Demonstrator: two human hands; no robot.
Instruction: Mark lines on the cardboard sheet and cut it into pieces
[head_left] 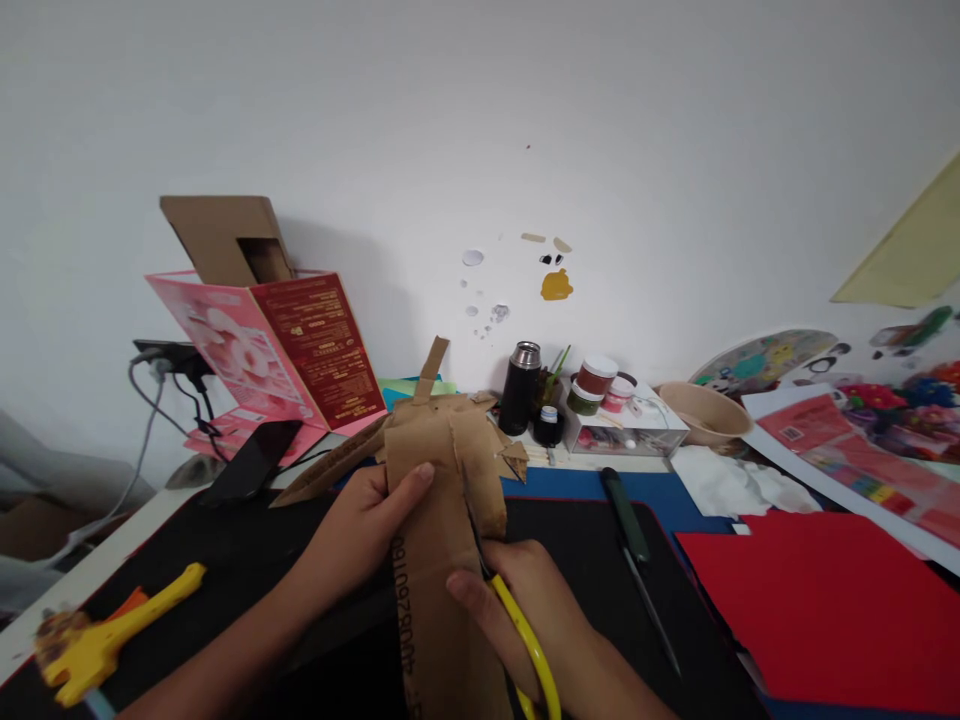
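A long brown piece of cardboard (435, 600) with printed digits stands in front of me. My left hand (382, 510) grips its left edge, thumb flat on the front and the other fingers behind it. In my right hand (517, 610) are scissors with yellow handles (534, 645). Their blades sit in a slit along the cardboard's right side and are mostly hidden. A curled strip (481, 480) bends away to the right above the slit. Behind my left hand, a narrow cardboard strip (330, 462) slants down to the left.
A black mat (577, 560) covers the desk. A dark-handled pointed tool (630, 520) and red paper (832, 600) lie to the right; a yellow giraffe-like toy (112, 640) and a phone (251, 462) to the left. A black thermos (519, 395) and paint jars (596, 378) stand near the wall.
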